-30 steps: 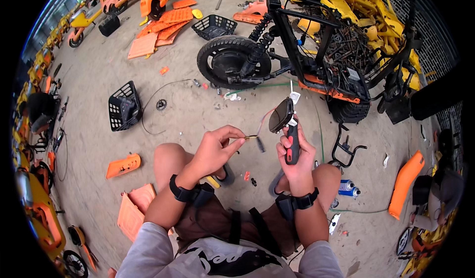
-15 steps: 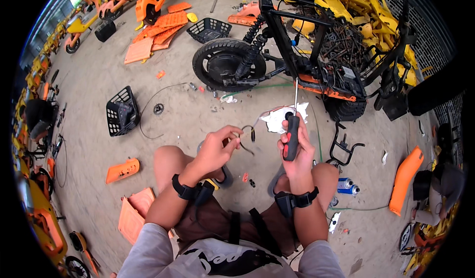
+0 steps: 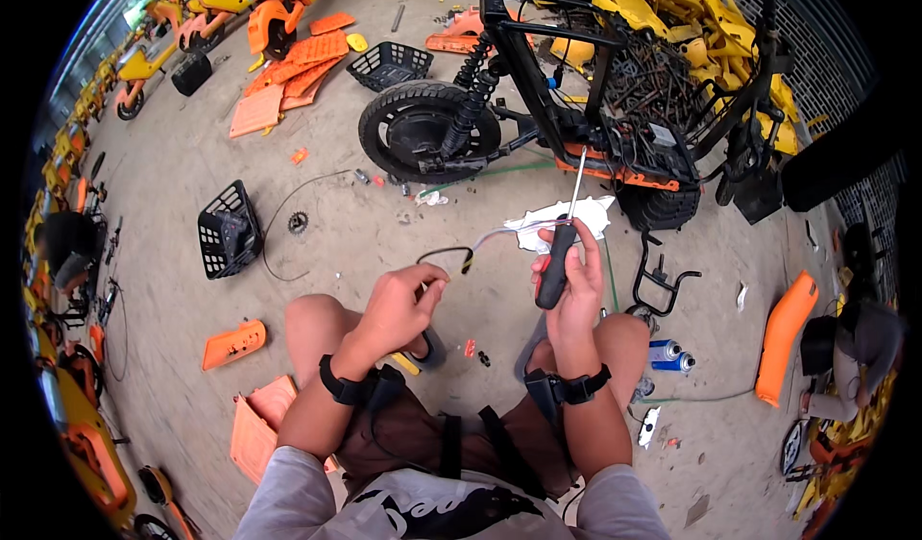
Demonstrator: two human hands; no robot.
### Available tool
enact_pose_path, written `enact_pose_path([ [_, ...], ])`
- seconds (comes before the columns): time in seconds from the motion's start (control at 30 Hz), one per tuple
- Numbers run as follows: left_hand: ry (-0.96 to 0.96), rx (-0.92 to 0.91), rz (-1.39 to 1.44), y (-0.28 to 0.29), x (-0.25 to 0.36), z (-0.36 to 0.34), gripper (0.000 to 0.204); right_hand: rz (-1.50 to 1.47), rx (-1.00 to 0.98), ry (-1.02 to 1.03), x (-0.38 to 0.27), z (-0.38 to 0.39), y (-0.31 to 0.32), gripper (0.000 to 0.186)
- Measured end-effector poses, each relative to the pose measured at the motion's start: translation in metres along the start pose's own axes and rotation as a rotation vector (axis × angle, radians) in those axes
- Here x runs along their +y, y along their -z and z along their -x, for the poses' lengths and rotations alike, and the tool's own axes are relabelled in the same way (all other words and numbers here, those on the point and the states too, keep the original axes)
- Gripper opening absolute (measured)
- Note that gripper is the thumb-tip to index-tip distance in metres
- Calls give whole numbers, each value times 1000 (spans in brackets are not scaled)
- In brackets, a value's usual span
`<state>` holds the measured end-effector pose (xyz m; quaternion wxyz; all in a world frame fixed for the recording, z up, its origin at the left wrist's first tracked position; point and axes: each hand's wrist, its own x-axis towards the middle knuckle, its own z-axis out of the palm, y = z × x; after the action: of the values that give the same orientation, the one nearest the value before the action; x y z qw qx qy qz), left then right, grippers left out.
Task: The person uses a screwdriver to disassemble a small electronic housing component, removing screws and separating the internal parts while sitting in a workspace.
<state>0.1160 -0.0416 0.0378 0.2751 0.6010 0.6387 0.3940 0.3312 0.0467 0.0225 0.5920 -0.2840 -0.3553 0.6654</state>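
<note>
My right hand (image 3: 578, 295) is closed around a screwdriver (image 3: 554, 276) with a black and red handle. Its metal shaft points up and away. Thin wires run from beside the right fingers to a dark connector on a black cable (image 3: 444, 250). The cable's other end goes to my left hand (image 3: 401, 300), whose thumb and fingers are pinched on it. Behind the screwdriver is a white piece (image 3: 588, 215); I cannot tell if it lies on the floor or hangs from the hand. Further off stands a stripped black scooter frame (image 3: 543, 88) with its rear wheel (image 3: 423, 135).
Black baskets (image 3: 230, 233) (image 3: 389, 65) and orange panels (image 3: 298, 69) lie on the floor to the left and far side. Blue spray cans (image 3: 672, 355), a bent black metal bracket (image 3: 663, 285) and a long orange panel (image 3: 786, 338) are at right. Another person (image 3: 860, 357) crouches far right.
My left hand has moved slightly down and left, and the wires between my hands now stretch out more. The screwdriver leans more to the right at its tip. The whole view has shifted a little.
</note>
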Motion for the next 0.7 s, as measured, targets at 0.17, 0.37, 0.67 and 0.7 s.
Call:
enact_pose_path([
  [0.17, 56, 222, 273, 2, -4, 1, 11, 45, -4, 21, 11, 1, 1, 41],
  [0.37, 46, 333, 478, 3, -3, 1, 15, 104, 66, -137, 21, 4, -2, 42],
  [0.67, -14, 219, 698, 10, -4, -5, 19, 142, 24, -338, 27, 8, -4, 38],
  [0.7, 6, 207, 699, 9, -8, -5, 20, 149, 25, -358, 27, 8, -5, 38],
])
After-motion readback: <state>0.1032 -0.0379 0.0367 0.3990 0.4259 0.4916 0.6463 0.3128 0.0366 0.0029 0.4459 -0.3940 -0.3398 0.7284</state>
